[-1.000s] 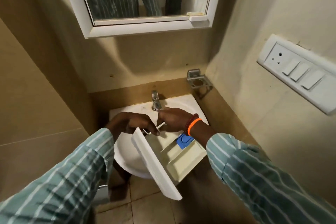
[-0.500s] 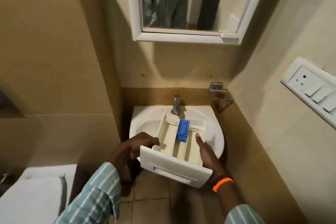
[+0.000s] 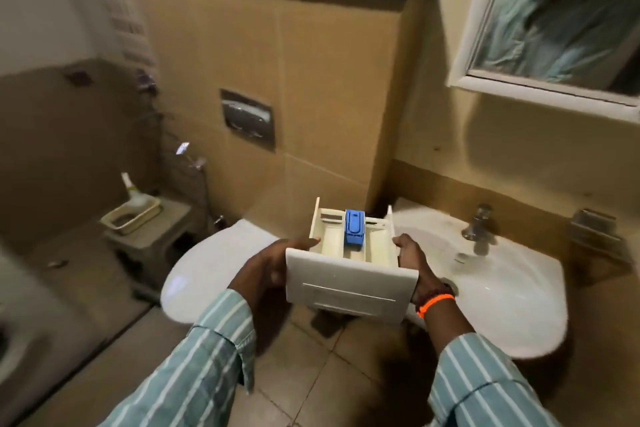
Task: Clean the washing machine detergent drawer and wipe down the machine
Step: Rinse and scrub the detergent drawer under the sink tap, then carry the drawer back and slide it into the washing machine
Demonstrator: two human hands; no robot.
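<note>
Over the closed toilet lid [image 3: 207, 263] the left hand [image 3: 266, 270] and, nearer the basin [image 3: 512, 295], the right hand [image 3: 414, 262] clasp the detergent drawer [image 3: 351, 263] between them by its sides, level above the tiled floor [image 3: 311, 374], long axis pointing away, front panel toward the wearer.

Head camera looks forward and down, close above the drawer [image 3: 351, 260].

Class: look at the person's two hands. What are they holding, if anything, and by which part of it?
Both hands hold the detergent drawer: the left hand grips its left side, the right hand its right side, just behind the front panel.
</note>
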